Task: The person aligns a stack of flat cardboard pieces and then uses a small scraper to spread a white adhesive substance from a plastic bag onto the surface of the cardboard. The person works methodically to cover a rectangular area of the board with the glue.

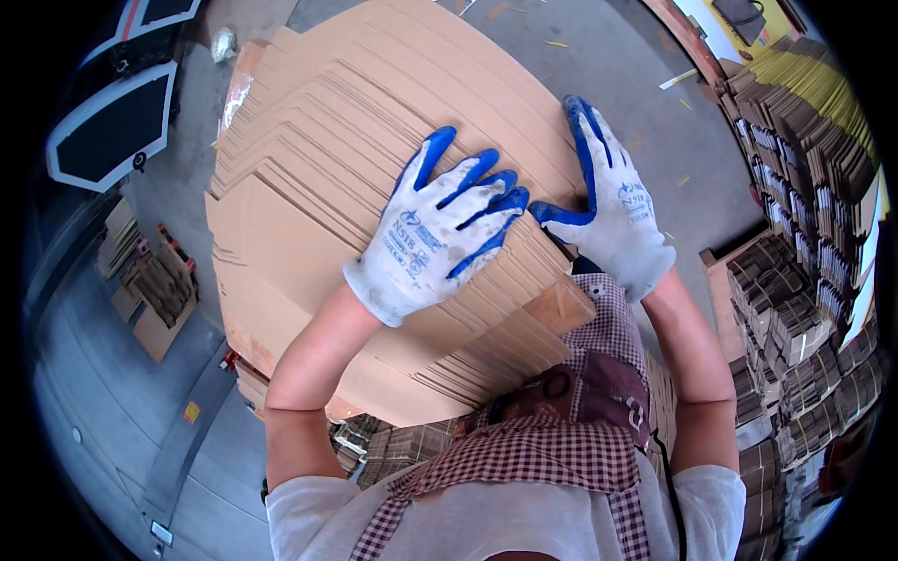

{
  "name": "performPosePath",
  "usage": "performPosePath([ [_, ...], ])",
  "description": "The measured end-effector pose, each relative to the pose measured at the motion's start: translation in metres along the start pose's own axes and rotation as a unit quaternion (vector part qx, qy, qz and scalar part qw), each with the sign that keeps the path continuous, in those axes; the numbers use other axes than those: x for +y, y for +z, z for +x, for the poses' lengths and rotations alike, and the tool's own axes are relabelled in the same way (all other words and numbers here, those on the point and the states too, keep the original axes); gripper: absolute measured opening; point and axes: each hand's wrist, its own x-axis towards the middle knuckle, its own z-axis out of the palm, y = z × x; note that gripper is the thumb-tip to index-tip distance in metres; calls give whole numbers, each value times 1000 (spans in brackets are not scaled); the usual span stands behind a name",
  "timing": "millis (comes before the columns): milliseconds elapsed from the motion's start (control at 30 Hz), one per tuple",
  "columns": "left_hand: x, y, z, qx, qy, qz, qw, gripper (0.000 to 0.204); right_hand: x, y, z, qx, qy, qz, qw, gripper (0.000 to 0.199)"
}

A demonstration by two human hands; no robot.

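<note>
A large pile of flat brown cardboard sheets [309, 243] lies in front of me, its layers fanned out in overlapping steps. Both my hands wear white gloves with blue-coated fingers. My left hand [435, 224] rests palm down on the sheets near their right side, fingers spread. Along the right edge of the pile stands my right hand [608, 201], its fingers stretched away from me and its thumb reaching toward the left hand. Its palm faces the sheets' edge; how firmly it touches them is hidden. Neither hand grips a sheet that I can see.
Tall stacks of folded cardboard [795, 159] and tied bundles [795, 374] line the right side. A machine with dark framed panels [112, 126] stands far left. Scraps lie on the grey floor [524, 56]. My checked apron [524, 458] meets the pile's near edge.
</note>
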Motion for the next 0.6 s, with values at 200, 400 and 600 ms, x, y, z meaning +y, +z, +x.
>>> performPosePath([
  [200, 5, 4, 4, 13, 15, 36, 999, 34, -6, 2, -4, 14, -11, -42, 999, 106],
  [400, -1, 14, -4, 25, 12, 38, 999, 28, -7, 1, -1, 5, -10, -35, 999, 105],
  [600, 1, 17, -9, 38, 7, 35, 999, 31, -6, -1, -1, -7, -5, -43, 999, 105],
])
